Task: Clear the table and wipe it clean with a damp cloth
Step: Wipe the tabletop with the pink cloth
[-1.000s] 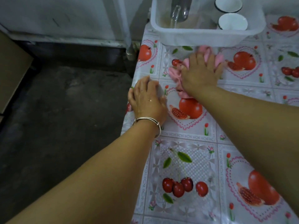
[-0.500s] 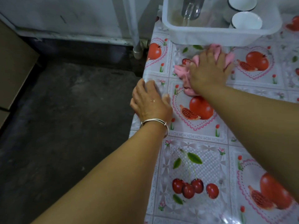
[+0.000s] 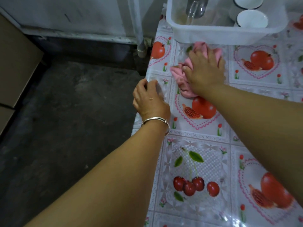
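A table (image 3: 203, 145) covered with a fruit-printed plastic cloth fills the right half of the head view. My right hand (image 3: 205, 71) presses flat on a bunched pink cloth (image 3: 180, 74) near the table's far left corner, just in front of a white plastic tub (image 3: 213, 34). My left hand (image 3: 149, 99) rests on the table's left edge, fingers curled over the edge of the plastic covering, a silver bangle on the wrist.
The tub holds a clear glass (image 3: 195, 9) and two white enamel cups (image 3: 251, 19). A grey pipe (image 3: 141, 30) runs down the wall beside the table corner. Dark concrete floor (image 3: 65, 120) lies to the left, with a cardboard panel (image 3: 14, 63) at the far left.
The view has shifted so the table sits further right. My right hand and the pink cloth stay close to the tub; my left hand slid a little outward and curled over the table's left edge.
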Motion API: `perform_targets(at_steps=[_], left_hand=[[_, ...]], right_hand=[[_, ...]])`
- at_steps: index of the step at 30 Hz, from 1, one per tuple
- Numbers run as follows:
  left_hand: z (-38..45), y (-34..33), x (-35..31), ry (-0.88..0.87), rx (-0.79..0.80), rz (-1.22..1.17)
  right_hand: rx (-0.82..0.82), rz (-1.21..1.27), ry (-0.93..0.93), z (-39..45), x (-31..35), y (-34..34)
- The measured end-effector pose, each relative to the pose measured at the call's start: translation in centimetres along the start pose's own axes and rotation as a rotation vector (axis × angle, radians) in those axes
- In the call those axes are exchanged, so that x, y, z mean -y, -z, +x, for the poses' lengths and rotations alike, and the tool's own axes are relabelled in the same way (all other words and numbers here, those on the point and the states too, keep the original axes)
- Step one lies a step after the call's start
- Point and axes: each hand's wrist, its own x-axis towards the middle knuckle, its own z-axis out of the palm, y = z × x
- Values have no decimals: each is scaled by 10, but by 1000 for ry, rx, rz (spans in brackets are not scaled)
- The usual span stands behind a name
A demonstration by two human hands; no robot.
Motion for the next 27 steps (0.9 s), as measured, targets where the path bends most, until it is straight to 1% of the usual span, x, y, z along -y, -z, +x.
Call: perform_targets(at_steps=[2,4,7,9,11,12,13,15,17,20,22,27], left_hand=[[-2,0,-1,36,-26,21],[-5,2,-2,109,-51,69],[-10,6,-5,200,-57,100],[-12,9,-5,253,-74,103],[-15,12,-5,312,-98,91],[-17,13,-6,339,-107,78],[-19,15,-6,364,-110,63],[-22,18,-4,396,-110,36],[-25,22,-1,410,-115,24],[-26,25,5,414,-102,16],[-27,27,10,404,-91,37],[-30,35,18,334,-45,137]], right_hand=[[10,-9,-61,-7,17,-1],[18,-20,-20,-16,29,-4],[37,-82,117,-32,32,-6],[67,-91,243,-38,27,-4],[107,-96,387,-46,14,-1],[118,-104,426,-50,5,2],[114,-109,416,-52,-4,4],[75,-91,270,-57,-13,5],[64,-45,105,-61,-5,4],[64,-51,-16,-70,21,-2],[59,-56,-5,-77,31,-6],[36,-68,104,-94,36,-10]])
